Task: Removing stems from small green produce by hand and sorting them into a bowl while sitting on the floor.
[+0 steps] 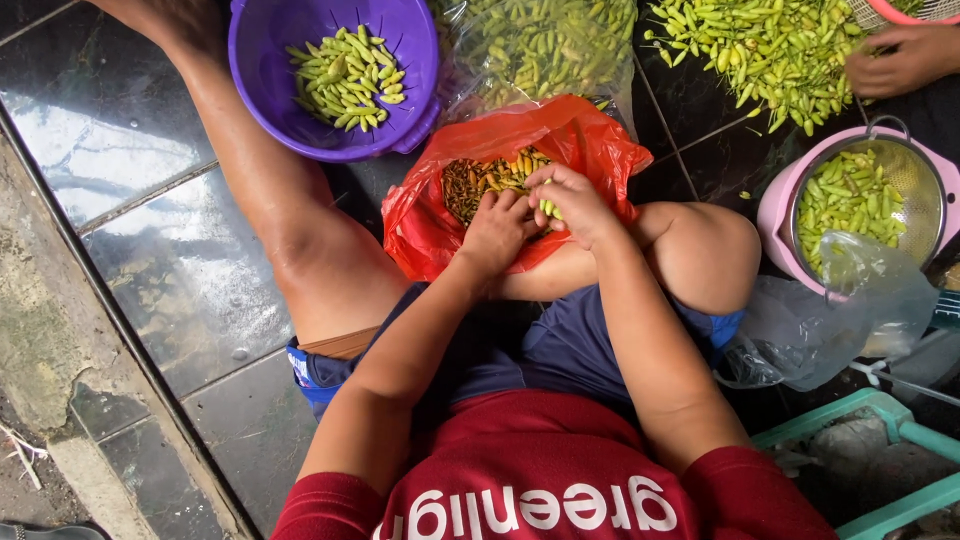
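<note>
Glossy dark floor tiles (pixel 130 130) reflect daylight at upper left; a cracked concrete ledge (pixel 50 340) runs along the left edge.

Head cam, steep top-down, close over lap & floor.

Tiled floor (pixel 130 190) — purple colander (pixel 335 80) (chillies (pixel 770 50) loose)

The red bag (pixel 590 150) is thin, crinkled, glossy plastic; the purple bowl (pixel 262 60) is smooth plastic; the sieve (pixel 915 185) is metal mesh; the floor tiles (pixel 110 130) are dark and shiny.
</note>
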